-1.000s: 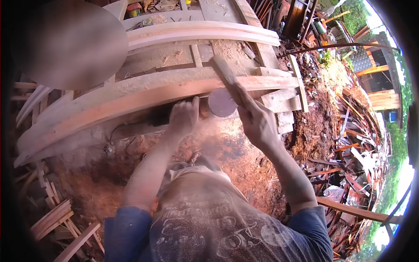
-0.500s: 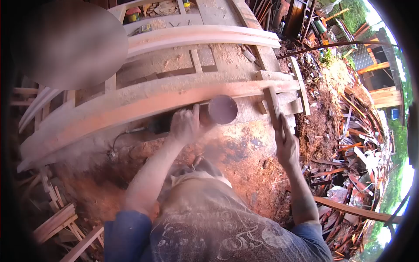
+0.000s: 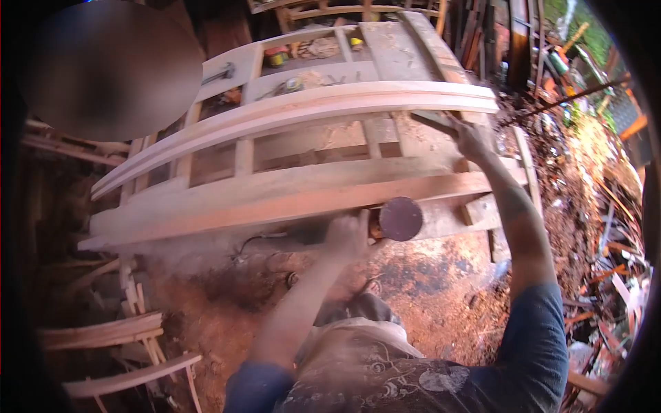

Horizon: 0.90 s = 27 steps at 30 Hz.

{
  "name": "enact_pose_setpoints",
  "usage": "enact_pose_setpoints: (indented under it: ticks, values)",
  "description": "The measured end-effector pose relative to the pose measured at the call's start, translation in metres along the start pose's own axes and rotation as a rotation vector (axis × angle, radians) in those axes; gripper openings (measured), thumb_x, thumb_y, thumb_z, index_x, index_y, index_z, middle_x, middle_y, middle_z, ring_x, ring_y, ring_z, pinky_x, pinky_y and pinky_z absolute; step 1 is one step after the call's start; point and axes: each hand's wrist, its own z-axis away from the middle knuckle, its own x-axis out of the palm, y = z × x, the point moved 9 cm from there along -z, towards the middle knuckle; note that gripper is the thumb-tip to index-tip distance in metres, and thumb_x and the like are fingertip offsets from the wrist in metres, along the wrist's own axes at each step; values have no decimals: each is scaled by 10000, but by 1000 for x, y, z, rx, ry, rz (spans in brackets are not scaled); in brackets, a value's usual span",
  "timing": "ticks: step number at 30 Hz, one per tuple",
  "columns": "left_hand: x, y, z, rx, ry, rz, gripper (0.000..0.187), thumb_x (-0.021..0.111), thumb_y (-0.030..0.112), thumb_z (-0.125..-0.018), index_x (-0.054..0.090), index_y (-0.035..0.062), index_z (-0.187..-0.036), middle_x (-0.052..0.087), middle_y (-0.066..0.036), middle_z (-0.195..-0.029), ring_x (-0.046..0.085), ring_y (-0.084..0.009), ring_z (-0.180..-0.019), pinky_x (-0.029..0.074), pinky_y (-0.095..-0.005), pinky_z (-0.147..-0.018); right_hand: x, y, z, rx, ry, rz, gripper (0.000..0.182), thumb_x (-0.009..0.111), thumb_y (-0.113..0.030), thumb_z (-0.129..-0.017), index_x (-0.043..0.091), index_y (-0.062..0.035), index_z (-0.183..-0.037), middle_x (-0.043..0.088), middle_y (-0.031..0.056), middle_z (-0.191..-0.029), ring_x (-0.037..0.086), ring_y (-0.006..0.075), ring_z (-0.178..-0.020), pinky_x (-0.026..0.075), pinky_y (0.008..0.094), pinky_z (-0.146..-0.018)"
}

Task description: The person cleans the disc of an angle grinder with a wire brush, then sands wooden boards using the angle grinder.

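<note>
My left hand (image 3: 346,237), blurred, is closed round an angle grinder. Its round reddish-brown sanding disc (image 3: 401,219) faces up toward me, beside the front edge of a curved wooden beam (image 3: 296,203). In my right hand (image 3: 475,142) is a short flat wooden stick (image 3: 434,122). That hand reaches over the bench near the right end of a second curved beam (image 3: 303,104), with the stick's tip just below that beam. Most of the grinder's body is hidden behind my left hand and in dusty shade.
Both beams lie across a slatted wooden bench (image 3: 406,48). A red-and-yellow can (image 3: 277,56) and wood shavings sit farther back. Curved offcuts (image 3: 103,332) are stacked at lower left. Scrap wood and sawdust (image 3: 585,179) cover the ground at right. Dust hangs at left.
My right hand has carried the stick away from the near beam's end, forward toward the far beam. The view has shifted, and my left hand still holds the grinder by the near beam.
</note>
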Motion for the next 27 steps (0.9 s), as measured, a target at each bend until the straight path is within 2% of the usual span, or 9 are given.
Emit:
enact_pose_setpoints:
  ticks: [2, 3, 6, 9, 12, 16, 17, 24, 27]
  values:
    - [3, -1, 4, -7, -17, -22, 734, 709, 629, -778, 574, -41, -1047, 645, -176, -661, 670, -355, -608, 544, -459, -595, 19, 20, 2, -35, 180, -143, 601, 649, -164, -883, 489, -126, -1460, 562, 219, -1378, 569, 415, -1196, 468, 476, -1011]
    - [4, -1, 6, -1, -16, -39, 740, 710, 626, -779, 575, -48, -1055, 647, -177, -664, 672, -355, -613, 543, -459, -603, -7, 5, 15, 98, 180, -309, 594, 649, -163, -890, 487, -100, -1458, 560, 224, -1375, 554, 416, -1219, 462, 471, -1011]
    - [3, -2, 4, -11, -23, -51, 762, 712, 614, -779, 576, -72, -1082, 653, -180, -674, 675, -355, -629, 541, -455, -625, -85, -76, 90, -71, 399, -565, 545, 630, -110, -916, 499, -74, -1443, 587, 239, -1303, 590, 409, -1162, 471, 459, -989]
    - [-1, 1, 1, -42, -52, 68, 791, 718, 595, -777, 586, -115, -1102, 654, -198, -682, 678, -363, -640, 550, -446, -651, -73, -117, 188, 18, 241, -797, 526, 679, -6, -874, 578, -73, -1386, 700, 136, -1040, 644, 217, -924, 525, 379, -844]
    - [-3, 4, 5, 23, 34, -40, 759, 729, 575, -770, 598, -113, -1061, 650, -187, -664, 672, -373, -620, 559, -450, -666, -27, -150, 270, 163, 17, -929, 331, 603, -192, -995, 652, -71, -1299, 727, 119, -902, 674, 189, -800, 564, 353, -733]
    - [-15, 15, 7, 138, -37, -62, 728, 798, 536, -698, 631, -86, -1036, 678, -237, -903, 682, -366, -837, 548, -456, -800, 31, -160, 359, 544, -278, -1249, 383, 616, -198, -996, 622, 0, -1324, 685, 48, -883, 625, 104, -835, 515, 267, -788]
    - [-1, 10, 11, 75, -272, -137, 821, 764, 582, -755, 545, -78, -1191, 626, -264, -1157, 623, -353, -1098, 464, -437, -996, 39, -160, 375, 578, -302, -1264, 364, 593, -139, -986, 621, 17, -1314, 663, 44, -870, 600, 91, -838, 499, 261, -783]
    - [24, -4, 5, -61, -334, -84, 519, 820, 460, -741, 656, 31, -983, 696, -171, -934, 689, -333, -883, 566, -428, -773, 37, -167, 388, 504, -214, -1313, 372, 597, -115, -965, 614, -1, -1319, 723, 105, -984, 655, 126, -911, 524, 286, -821]
    - [4, 28, 10, -150, -268, 194, 460, 846, 340, -739, 673, 46, -1048, 714, -139, -957, 700, -300, -903, 555, -400, -818, 37, -181, 374, 486, -214, -1267, 410, 647, -150, -954, 610, -47, -1349, 730, 107, -1047, 696, 169, -910, 564, 328, -831]
